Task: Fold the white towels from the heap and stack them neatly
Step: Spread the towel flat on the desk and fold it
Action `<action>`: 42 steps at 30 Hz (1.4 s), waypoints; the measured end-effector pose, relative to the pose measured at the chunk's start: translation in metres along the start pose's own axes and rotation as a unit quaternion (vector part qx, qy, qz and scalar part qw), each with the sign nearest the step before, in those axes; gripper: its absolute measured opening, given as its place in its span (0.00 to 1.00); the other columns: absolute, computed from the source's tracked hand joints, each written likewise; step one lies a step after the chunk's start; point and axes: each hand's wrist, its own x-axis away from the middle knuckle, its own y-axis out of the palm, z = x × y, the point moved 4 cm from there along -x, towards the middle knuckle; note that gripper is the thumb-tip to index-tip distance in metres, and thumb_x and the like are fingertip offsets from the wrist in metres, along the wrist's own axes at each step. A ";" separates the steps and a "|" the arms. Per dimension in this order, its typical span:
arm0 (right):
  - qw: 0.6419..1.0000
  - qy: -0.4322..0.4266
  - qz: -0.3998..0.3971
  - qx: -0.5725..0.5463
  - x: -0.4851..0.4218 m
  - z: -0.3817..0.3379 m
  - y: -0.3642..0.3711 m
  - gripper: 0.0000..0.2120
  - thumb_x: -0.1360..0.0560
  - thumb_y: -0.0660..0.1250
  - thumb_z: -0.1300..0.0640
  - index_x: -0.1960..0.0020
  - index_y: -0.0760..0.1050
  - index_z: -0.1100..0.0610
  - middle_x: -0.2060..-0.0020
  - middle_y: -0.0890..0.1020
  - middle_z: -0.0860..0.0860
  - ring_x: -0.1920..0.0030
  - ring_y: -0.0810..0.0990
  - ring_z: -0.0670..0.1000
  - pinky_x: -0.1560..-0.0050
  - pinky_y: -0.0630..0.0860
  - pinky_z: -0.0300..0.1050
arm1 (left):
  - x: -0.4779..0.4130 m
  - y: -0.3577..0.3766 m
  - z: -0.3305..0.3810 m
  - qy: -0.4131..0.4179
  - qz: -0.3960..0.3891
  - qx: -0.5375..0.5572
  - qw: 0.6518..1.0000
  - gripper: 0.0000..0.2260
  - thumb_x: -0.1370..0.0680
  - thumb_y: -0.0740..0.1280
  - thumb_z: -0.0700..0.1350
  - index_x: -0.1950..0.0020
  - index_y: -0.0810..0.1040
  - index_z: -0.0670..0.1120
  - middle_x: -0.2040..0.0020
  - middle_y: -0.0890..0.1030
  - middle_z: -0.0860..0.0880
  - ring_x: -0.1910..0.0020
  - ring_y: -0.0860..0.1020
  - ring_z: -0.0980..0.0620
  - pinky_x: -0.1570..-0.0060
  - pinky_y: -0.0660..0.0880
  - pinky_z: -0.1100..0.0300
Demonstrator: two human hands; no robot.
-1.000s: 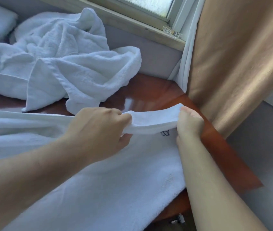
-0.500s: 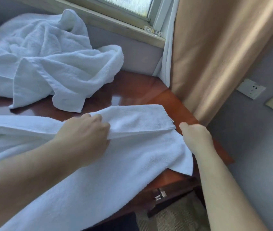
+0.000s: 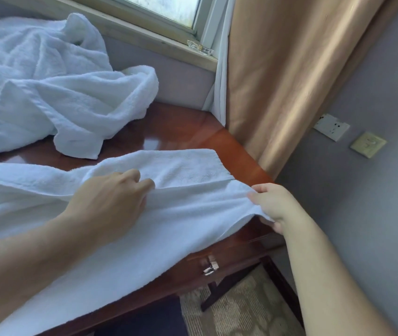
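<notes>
- Towel (image 3: pixel 188 214): a white terry towel lies spread across the lower left and centre of the frame. Its far edge is folded back toward the viewer as a flat flap, and its near edge hangs over the front of the table.
- Left hand (image 3: pixel 110 200): centre-left of the frame, knuckles up. Its curled fingers grasp the towel at the crease where the flap meets the layer below.
- Right hand (image 3: pixel 273 204): centre-right of the frame, at the table's right edge. It pinches the towel's right end between thumb and fingers, and the cloth there is lifted slightly off the wood.
- Heap (image 3: pixel 54 88): rumpled white towels fill the upper left of the frame. They rest on the table below the window sill, apart from the spread towel, with bare wood between the two.
- Table (image 3: pixel 186 132): glossy red-brown wood showing a pale reflection. Its right corner reaches the curtain.
- Drawer handle (image 3: pixel 210 265): a small metal pull on the table front, just below the overhanging towel.
- Curtain (image 3: pixel 290 81): tan fabric hanging in the upper right of the frame, with a narrow white drape (image 3: pixel 219 81) just to its left.
- Window (image 3: pixel 169 10): at the top centre of the frame.
- Socket (image 3: pixel 331 127) and switch plate (image 3: pixel 368 144): on the grey wall at the right of the frame.
- Carpet (image 3: pixel 241 309): patterned beige, at the lower right of the frame.
</notes>
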 end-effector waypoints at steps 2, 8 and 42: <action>0.986 -0.030 0.042 0.161 -0.007 0.000 -0.009 0.12 0.22 0.71 0.58 0.40 0.81 0.56 0.47 0.82 0.54 0.51 0.79 0.53 0.55 0.74 0.43 | -0.001 0.002 -0.002 0.005 -0.003 -0.005 1.000 0.13 0.19 0.54 0.49 0.46 0.78 0.53 0.62 0.72 0.52 0.65 0.74 0.46 0.72 0.61 0.57; 0.903 -0.122 0.137 0.389 0.003 -0.035 0.017 0.06 0.24 0.66 0.51 0.59 0.76 0.52 0.57 0.79 0.53 0.53 0.78 0.59 0.54 0.77 0.48 | -0.004 0.000 0.004 0.065 0.004 -0.001 0.998 0.04 0.23 0.67 0.45 0.55 0.81 0.47 0.69 0.73 0.50 0.71 0.74 0.44 0.77 0.64 0.57; 0.811 -0.497 -0.021 0.308 0.164 -0.189 0.314 0.09 0.22 0.61 0.55 0.43 0.75 0.53 0.51 0.81 0.53 0.47 0.77 0.59 0.48 0.70 0.53 | 0.135 -0.140 -0.234 -0.212 -0.127 -0.061 0.967 0.16 0.33 0.72 0.63 0.49 0.75 0.62 0.61 0.74 0.61 0.55 0.71 0.55 0.62 0.65 0.59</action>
